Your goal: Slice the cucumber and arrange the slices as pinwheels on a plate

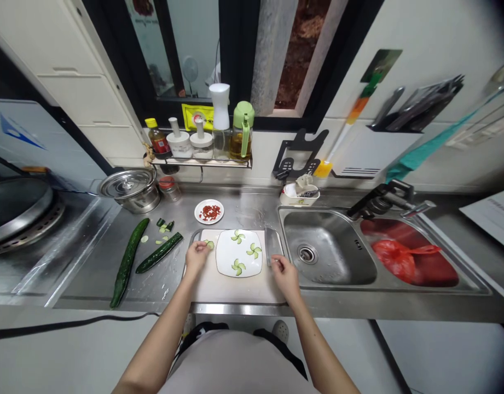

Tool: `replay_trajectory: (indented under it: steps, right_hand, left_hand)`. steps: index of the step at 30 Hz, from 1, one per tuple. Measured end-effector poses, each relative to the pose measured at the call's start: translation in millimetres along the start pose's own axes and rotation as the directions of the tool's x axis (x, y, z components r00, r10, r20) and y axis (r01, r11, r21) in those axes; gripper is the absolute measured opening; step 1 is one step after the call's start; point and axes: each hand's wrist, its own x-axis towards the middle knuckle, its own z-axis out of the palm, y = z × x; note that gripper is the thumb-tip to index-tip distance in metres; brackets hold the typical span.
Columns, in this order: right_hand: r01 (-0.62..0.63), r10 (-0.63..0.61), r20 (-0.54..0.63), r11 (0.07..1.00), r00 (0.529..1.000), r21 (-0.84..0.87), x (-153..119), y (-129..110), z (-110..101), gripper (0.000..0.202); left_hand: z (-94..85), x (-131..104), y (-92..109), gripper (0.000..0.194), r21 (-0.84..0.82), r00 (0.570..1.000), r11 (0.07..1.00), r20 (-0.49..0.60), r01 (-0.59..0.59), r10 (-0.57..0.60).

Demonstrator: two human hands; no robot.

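My left hand (pixel 197 259) is at the left side of the cutting board (pixel 235 291), its thumb and fingers pinched on a thin cucumber slice (pixel 209 244). On the board lies a white plate (pixel 225 259) with three pinwheel shapes of cucumber slices (pixel 237 267). To the right of the plate, a kitchen knife (pixel 271 243) rests flat along the board's edge. My right hand (pixel 285 275) is closed at the knife's near end and covers where its handle would be. A small dish (pixel 197 212) of chopped red pieces stands behind the board.
One whole cucumber (pixel 128 265), a cut cucumber (pixel 159 253) and several offcuts (pixel 163 226) lie left of the board. Further back are a lidded steel pot (pixel 139 197) and a seasoning rack (pixel 202 162). To the right, the double sink (pixel 331 282) holds a red plastic bag (pixel 395 260).
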Motion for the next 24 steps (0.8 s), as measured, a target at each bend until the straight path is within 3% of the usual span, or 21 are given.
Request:
replay_trajectory:
  steps: [3, 6, 11, 14, 17, 20, 24]
  right_hand:
    - [0.046, -0.051, 0.071, 0.996, 0.996, 0.070, 7.7, -25.5, 9.3, 0.031]
    - [0.107, -0.134, 0.153, 0.980, 0.979, 0.170, 17.5, -61.7, 22.2, 0.027]
    - [0.189, -0.277, 0.265, 0.930, 0.924, 0.315, 30.3, -113.9, 40.9, 0.023]
    - [0.221, -0.341, 0.301, 0.902, 0.891, 0.370, 34.1, -126.9, 46.2, 0.018]
    - [0.249, -0.368, 0.279, 0.890, 0.887, 0.381, 34.4, -129.8, 45.9, 0.018]
    - [0.333, -0.420, 0.221, 0.878, 0.880, 0.343, 32.3, -130.4, 41.2, 0.019]
    - [0.504, -0.562, 0.198, 0.818, 0.803, 0.279, 29.8, -131.1, 34.8, 0.021]
  left_hand:
    - [-1.3, -8.3, 22.3, 0.036, -0.349, 0.994, 0.935, 0.100, 0.067, -0.034]
    - [-5.5, -21.5, 52.3, 0.040, -0.477, 0.981, 0.877, 0.190, 0.061, 0.035]
    - [-12.7, -41.7, 90.7, 0.034, -0.525, 0.955, 0.851, 0.239, -0.024, 0.174]
    - [-14.7, -47.6, 99.8, 0.033, -0.502, 0.944, 0.860, 0.231, -0.094, 0.238]
    - [-16.3, -50.7, 101.5, 0.036, -0.482, 0.958, 0.868, 0.172, -0.123, 0.231]
    - [-19.0, -53.3, 101.1, 0.040, -0.498, 0.966, 0.867, 0.231, 0.016, 0.115]
    - [-23.5, -54.7, 103.8, 0.047, -0.557, 0.879, 0.766, 0.477, 0.320, -0.020]
